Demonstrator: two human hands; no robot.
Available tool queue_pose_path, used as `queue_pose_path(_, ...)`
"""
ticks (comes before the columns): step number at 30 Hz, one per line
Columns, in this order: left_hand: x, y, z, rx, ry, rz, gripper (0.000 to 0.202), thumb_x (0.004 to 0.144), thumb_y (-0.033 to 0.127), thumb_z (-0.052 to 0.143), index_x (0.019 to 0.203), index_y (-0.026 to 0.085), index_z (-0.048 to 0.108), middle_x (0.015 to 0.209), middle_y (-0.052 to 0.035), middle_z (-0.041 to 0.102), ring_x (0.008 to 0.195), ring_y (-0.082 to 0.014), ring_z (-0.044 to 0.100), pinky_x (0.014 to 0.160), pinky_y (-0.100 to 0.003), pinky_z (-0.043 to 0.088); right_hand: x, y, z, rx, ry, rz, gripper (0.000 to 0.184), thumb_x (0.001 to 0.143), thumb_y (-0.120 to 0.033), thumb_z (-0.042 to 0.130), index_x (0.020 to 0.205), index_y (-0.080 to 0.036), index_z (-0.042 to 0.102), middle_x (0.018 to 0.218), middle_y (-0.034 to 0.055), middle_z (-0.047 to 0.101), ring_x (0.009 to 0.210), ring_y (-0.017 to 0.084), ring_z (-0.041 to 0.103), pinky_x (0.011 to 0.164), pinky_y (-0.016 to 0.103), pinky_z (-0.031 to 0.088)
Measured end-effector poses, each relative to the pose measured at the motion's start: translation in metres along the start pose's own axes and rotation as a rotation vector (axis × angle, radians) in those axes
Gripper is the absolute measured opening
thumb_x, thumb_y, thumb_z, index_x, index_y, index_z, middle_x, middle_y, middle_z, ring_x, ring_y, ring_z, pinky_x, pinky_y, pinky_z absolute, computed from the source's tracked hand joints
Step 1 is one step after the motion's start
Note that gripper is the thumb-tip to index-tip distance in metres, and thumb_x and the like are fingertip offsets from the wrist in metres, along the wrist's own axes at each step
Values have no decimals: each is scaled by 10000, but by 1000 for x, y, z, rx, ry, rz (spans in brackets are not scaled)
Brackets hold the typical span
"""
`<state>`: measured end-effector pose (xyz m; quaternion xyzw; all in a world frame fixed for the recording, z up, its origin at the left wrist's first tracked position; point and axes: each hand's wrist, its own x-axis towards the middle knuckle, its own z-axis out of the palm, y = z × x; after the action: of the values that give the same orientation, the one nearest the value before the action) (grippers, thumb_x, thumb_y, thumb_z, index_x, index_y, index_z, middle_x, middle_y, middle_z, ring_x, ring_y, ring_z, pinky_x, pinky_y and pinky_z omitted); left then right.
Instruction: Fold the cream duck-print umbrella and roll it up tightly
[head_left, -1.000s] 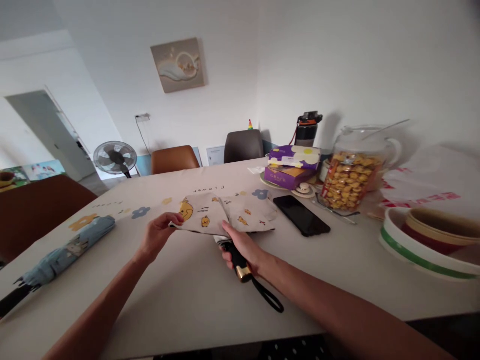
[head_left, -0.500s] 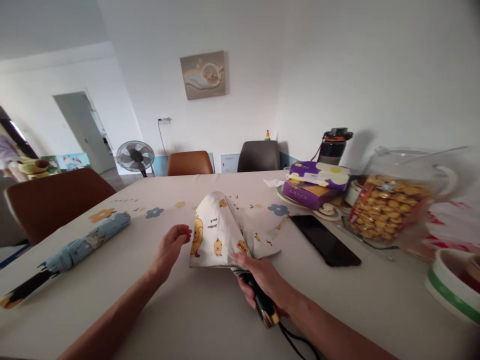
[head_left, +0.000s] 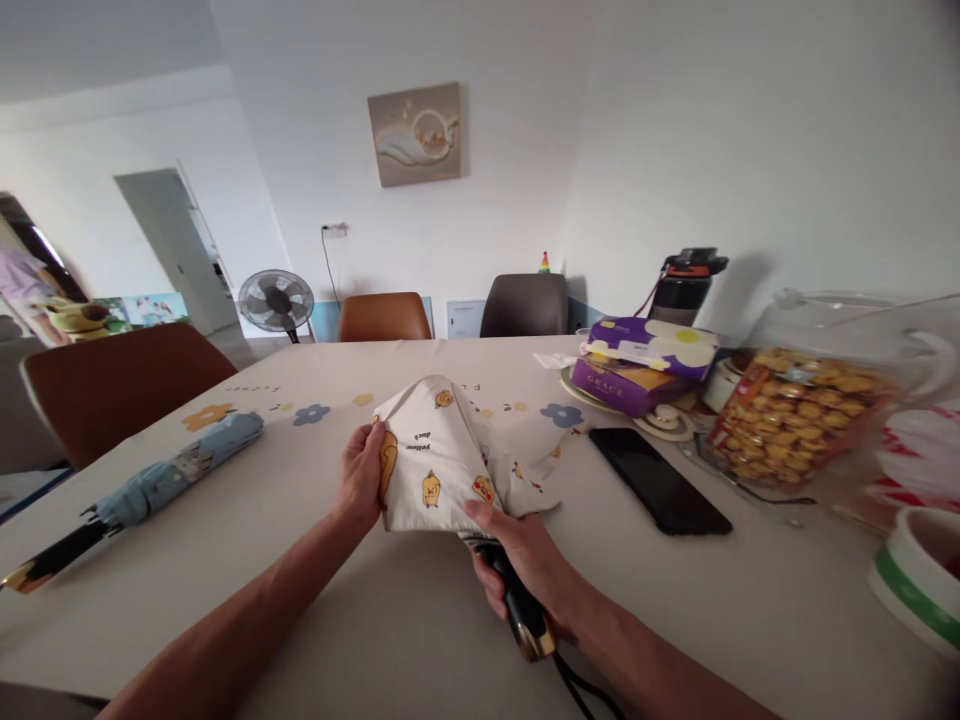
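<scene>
A white folding umbrella (head_left: 435, 455) printed with yellow ducks lies over the middle of the table, its cloth loose and partly gathered. Its black handle (head_left: 521, 605) with a gold end and a dark strap points toward me. My right hand (head_left: 517, 555) is closed around the top of the handle, thumb pressed on the cloth's lower edge. My left hand (head_left: 364, 475) pinches the left edge of the cloth; some of its fingers are hidden behind it. To the left lies a blue folded umbrella (head_left: 180, 470) with a black and gold handle.
A black phone (head_left: 660, 480) lies right of the umbrella. Beyond it are purple boxes (head_left: 637, 385), a dark bottle (head_left: 682, 285) and a clear jar of snacks (head_left: 806, 415). A white and green bowl (head_left: 911, 585) stands at the right edge. Chairs surround the table; a person (head_left: 26, 285) is far left.
My left hand has moved up and taken hold of the cloth's left edge, where before it was just beside it. My right hand keeps its grip. The view has shifted slightly.
</scene>
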<state>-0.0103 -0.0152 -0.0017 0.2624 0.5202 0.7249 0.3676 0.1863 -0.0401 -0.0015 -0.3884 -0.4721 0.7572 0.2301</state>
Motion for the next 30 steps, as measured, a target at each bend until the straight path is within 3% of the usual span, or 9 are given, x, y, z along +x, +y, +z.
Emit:
queue_pose_path(6, -6, -8, -2, -58, -60, -26, 422, 646, 441, 688, 984, 226, 555, 807, 6, 642, 653, -116, 603, 583, -214, 472, -2, -3, 4, 85, -26, 49, 591, 775, -704, 396, 542, -163, 444, 327, -42, 375, 243, 79, 359, 271, 192, 283)
queue_pose_path(9, -3, -4, -4, -22, -98, -34, 381, 664, 462, 667, 939, 212, 585, 810, 1, 646, 651, -116, 602, 559, -207, 461, -5, -6, 5, 15, -14, 33, 583, 796, -685, 384, 521, -171, 413, 326, -38, 367, 241, 78, 358, 266, 190, 279)
queue_pose_path(14, 14, 4, -11, -58, -122, -83, 359, 641, 480, 681, 776, 160, 594, 639, 13, 592, 504, -87, 521, 442, -196, 377, -9, -7, 5, -61, 18, 30, 545, 801, -654, 415, 522, -186, 384, 331, -32, 388, 241, 79, 376, 258, 183, 286)
queue_pose_path(18, 21, 0, -15, -157, -70, -87, 310, 579, 361, 741, 745, 160, 573, 645, 23, 584, 537, -86, 533, 506, -203, 421, -5, -4, 5, -100, 34, 19, 548, 791, -646, 448, 507, -183, 378, 338, -18, 415, 252, 86, 403, 259, 184, 303)
queue_pose_path(22, 23, -13, -13, -86, 12, -127, 295, 590, 338, 694, 785, 174, 546, 615, 32, 553, 519, -97, 518, 519, -229, 436, -1, -5, 5, -32, 63, 50, 536, 808, -644, 421, 550, -175, 409, 347, -29, 416, 253, 86, 396, 259, 186, 311)
queue_pose_path(25, 21, -14, -10, 98, 85, -29, 252, 657, 305, 600, 878, 197, 548, 607, 41, 510, 530, -100, 503, 523, -223, 420, 0, -8, 4, -53, 103, 49, 550, 810, -648, 414, 540, -169, 420, 354, -20, 424, 259, 84, 401, 261, 185, 323)
queue_pose_path(28, 7, -6, -3, 343, 168, 204, 219, 696, 244, 532, 910, 208, 559, 748, 1, 559, 688, -126, 546, 641, -246, 440, 1, -10, 2, -93, 174, -15, 549, 815, -636, 420, 526, -169, 417, 358, -6, 435, 268, 92, 424, 260, 188, 332)
queue_pose_path(30, -11, -2, 9, 422, 103, 313, 183, 725, 238, 511, 896, 205, 568, 875, -28, 593, 810, -148, 560, 735, -263, 439, 3, -9, 0, -101, 223, -53, 522, 817, -619, 437, 547, -173, 423, 359, -3, 444, 269, 104, 435, 263, 198, 350)
